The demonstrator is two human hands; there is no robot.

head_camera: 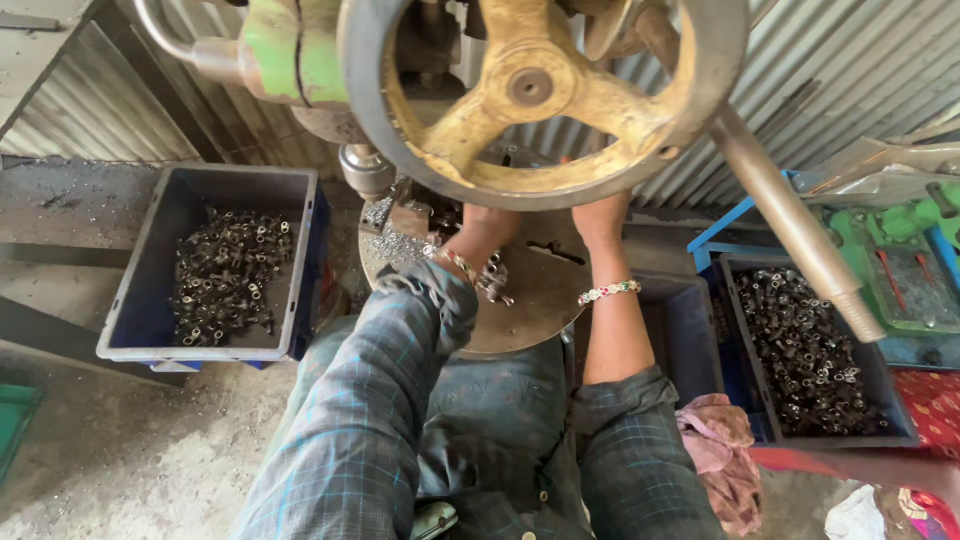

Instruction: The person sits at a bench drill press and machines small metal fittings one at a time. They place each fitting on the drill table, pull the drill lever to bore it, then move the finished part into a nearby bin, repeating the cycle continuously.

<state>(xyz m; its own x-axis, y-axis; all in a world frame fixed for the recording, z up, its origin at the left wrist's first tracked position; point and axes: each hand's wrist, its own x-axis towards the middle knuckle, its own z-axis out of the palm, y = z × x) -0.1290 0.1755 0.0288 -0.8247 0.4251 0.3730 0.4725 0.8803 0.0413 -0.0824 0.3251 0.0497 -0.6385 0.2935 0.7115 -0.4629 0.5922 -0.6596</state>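
Both hands reach under the handwheel (540, 95) to the round press table (540, 290). Left hand (485, 228) and right hand (598, 215) mostly hidden; grip cannot be told. Small metal parts (495, 278) lie beside left wrist. Advise fingers clear of tooling.

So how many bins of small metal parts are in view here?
2: one blue bin at the left of the round work plate, one dark bin at the right. Others may be hidden.
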